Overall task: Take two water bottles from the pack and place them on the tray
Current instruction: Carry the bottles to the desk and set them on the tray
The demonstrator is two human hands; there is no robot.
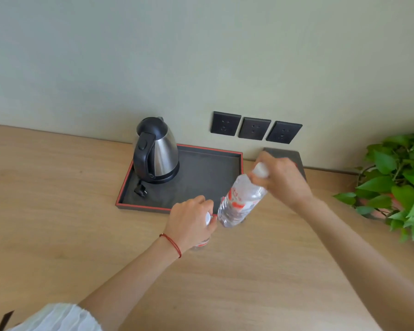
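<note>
Right hand (281,181) grasps the tilted bottle (240,201) by its neck; left hand (190,222) grips the second bottle (201,243) beneath it. Tray (201,177) lies beyond both hands.

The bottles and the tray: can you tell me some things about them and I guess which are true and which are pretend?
1. Each hand holds a water bottle. True: the left hand grips the left bottle from above and the right hand grips the right bottle near its cap.
2. The right bottle stands straight up. False: it is tilted, cap toward the wall.
3. A kettle sits on the tray. True.
4. The kettle is plugged into the wall. False: its plug lies on the tray.
5. Both bottles already stand on the tray. False: both are still held at its near edge.
</note>
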